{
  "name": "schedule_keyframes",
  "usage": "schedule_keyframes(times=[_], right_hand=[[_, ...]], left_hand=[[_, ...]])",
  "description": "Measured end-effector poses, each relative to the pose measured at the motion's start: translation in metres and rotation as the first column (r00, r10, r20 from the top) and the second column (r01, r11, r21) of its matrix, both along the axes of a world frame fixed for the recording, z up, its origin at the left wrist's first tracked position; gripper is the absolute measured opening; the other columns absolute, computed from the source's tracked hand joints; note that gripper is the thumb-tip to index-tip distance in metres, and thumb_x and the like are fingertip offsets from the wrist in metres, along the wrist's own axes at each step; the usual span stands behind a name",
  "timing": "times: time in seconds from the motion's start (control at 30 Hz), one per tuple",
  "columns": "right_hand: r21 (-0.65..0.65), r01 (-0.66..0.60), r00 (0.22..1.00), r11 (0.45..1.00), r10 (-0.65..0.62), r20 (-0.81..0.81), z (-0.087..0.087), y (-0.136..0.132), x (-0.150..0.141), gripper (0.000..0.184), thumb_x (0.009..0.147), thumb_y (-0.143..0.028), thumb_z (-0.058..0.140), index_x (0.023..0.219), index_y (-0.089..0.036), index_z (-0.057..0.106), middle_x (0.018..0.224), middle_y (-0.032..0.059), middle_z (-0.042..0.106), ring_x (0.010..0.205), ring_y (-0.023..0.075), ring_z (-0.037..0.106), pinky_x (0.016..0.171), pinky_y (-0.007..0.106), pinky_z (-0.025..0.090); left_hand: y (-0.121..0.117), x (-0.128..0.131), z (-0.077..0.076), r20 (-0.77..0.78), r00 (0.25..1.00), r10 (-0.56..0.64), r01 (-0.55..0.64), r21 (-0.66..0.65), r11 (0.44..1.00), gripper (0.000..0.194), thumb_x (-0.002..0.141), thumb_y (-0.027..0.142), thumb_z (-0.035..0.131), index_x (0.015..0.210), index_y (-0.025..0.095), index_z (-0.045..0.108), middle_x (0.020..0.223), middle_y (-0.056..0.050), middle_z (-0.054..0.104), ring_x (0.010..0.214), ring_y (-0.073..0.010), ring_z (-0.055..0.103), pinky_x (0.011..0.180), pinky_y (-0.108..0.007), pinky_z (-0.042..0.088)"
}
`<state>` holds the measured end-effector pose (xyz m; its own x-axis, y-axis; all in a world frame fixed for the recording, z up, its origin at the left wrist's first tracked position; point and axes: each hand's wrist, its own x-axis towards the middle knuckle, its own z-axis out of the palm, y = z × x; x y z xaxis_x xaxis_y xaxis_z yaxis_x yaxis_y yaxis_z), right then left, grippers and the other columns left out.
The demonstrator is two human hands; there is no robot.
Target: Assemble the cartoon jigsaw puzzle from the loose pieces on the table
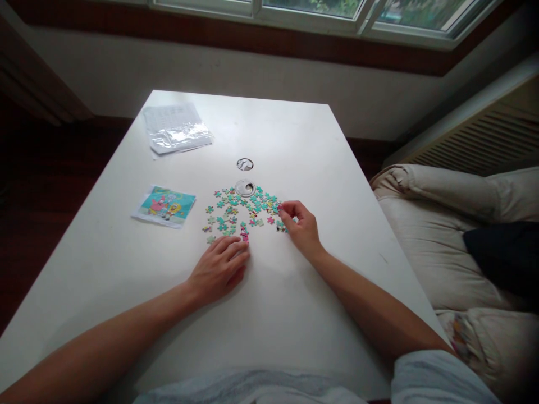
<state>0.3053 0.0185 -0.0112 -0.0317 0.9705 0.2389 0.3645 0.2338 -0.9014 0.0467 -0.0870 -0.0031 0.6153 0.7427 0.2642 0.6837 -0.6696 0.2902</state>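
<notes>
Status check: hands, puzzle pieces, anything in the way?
Left hand at pink pieces. Right hand at a reddish piece, grip unclear. Puzzle pieces mostly scattered; right hand partly covers some.

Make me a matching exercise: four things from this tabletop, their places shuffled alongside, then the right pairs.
Things:
1. Clear plastic sleeve
2. SpongeBob picture sheet
3. Left hand
4. Right hand

Places:
A. At the right edge of the spread of jigsaw pieces
B. Left of that spread, lying apart from it
C. Close by the pink figure pieces, on the spread's near side
D. Near the far left corner of the white table

Pairs: 1-D, 2-B, 3-C, 4-A
</notes>
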Motion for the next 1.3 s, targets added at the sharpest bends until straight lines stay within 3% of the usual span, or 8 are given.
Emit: schedule_keyframes(times=[0.17, 0.3, 0.4, 0.6, 0.77, 1.13, 1.3], right_hand=[[0.036, -0.196, 0.96, 0.98, 0.185, 0.213, 0.007, -0.005, -0.001, 0.011, 0.089, -0.021, 0.061, 0.093, -0.023, 0.072, 0.085, 0.0017, 0.069, 0.079, 0.0183, 0.06, 0.074, 0.032, 0.047], [0.082, -0.482, 0.802, 0.872, 0.402, 0.442, 0.01, -0.014, -0.006, 0.015, 0.087, -0.014, 0.061, 0.083, -0.024, 0.071, 0.085, 0.0037, 0.066, 0.088, 0.0212, 0.059, 0.087, 0.038, 0.044], [0.069, -0.594, 0.691, 0.802, 0.464, 0.554, 0.01, -0.02, -0.011, 0.013, 0.086, -0.013, 0.063, 0.085, -0.024, 0.071, 0.088, 0.0043, 0.065, 0.091, 0.0221, 0.057, 0.089, 0.039, 0.042], [0.131, -0.56, 0.69, 0.818, 0.374, 0.62, 0.008, -0.022, -0.012, 0.016, 0.095, -0.021, 0.06, 0.108, -0.023, 0.07, 0.099, 0.0075, 0.066, 0.1, 0.0251, 0.056, 0.093, 0.042, 0.042], [0.131, -0.522, 0.643, 0.843, 0.289, 0.709, 0.006, -0.024, -0.017, 0.037, 0.099, -0.035, 0.062, 0.134, -0.022, 0.063, 0.11, 0.012, 0.065, 0.107, 0.0286, 0.054, 0.096, 0.046, 0.042], [0.158, -0.623, 0.624, 0.766, 0.365, 0.691, 0.013, -0.029, -0.017, 0.017, 0.102, -0.035, 0.058, 0.105, -0.025, 0.072, 0.101, 0.0065, 0.07, 0.1, 0.0244, 0.056, 0.096, 0.044, 0.04], [0.175, -0.544, 0.671, 0.82, 0.301, 0.678, 0.011, -0.027, -0.014, 0.016, 0.103, -0.029, 0.056, 0.104, -0.024, 0.071, 0.099, 0.0068, 0.071, 0.1, 0.0244, 0.058, 0.093, 0.042, 0.041]], left_hand=[[0.0, 0.001, 0.001, -0.002, 0.999, 0.035, -0.035, 0.0, 0.999, 0.027, 0.097, 0.021, 0.056, 0.122, 0.019, 0.066, 0.134, -0.01, 0.067, 0.128, -0.0307, 0.054, 0.11, -0.052, 0.047], [0.0, 0.001, 0.003, 0.011, 0.999, 0.038, -0.038, 0.001, 0.999, 0.027, 0.097, 0.021, 0.057, 0.122, 0.022, 0.067, 0.132, -0.01, 0.067, 0.126, -0.0299, 0.055, 0.109, -0.051, 0.048], [0.0, 0.001, 0.002, 0.009, 0.999, 0.04, -0.04, -0.002, 0.999, 0.028, 0.097, 0.021, 0.057, 0.123, 0.021, 0.067, 0.133, -0.01, 0.066, 0.127, -0.0299, 0.054, 0.11, -0.051, 0.047], [0.0, 0.001, 0.001, 0.008, 0.999, 0.043, -0.043, -0.008, 0.999, 0.029, 0.096, 0.021, 0.058, 0.123, 0.021, 0.067, 0.134, -0.011, 0.066, 0.128, -0.0301, 0.054, 0.11, -0.051, 0.047], [0.001, 0.001, 0.0, 0.001, 0.999, 0.044, -0.044, -0.011, 0.999, 0.029, 0.096, 0.02, 0.057, 0.123, 0.021, 0.067, 0.135, -0.011, 0.066, 0.13, -0.0308, 0.053, 0.111, -0.052, 0.047], [-0.002, 0.005, 0.003, 0.003, 1.0, 0.015, -0.015, -0.002, 1.0, 0.029, 0.096, 0.022, 0.058, 0.123, 0.021, 0.067, 0.134, -0.011, 0.066, 0.131, -0.0305, 0.053, 0.112, -0.053, 0.046], [-0.002, 0.004, 0.003, 0.006, 1.0, 0.014, -0.015, 0.008, 1.0, 0.029, 0.096, 0.021, 0.059, 0.123, 0.02, 0.066, 0.137, -0.01, 0.065, 0.131, -0.03, 0.053, 0.111, -0.052, 0.047]])
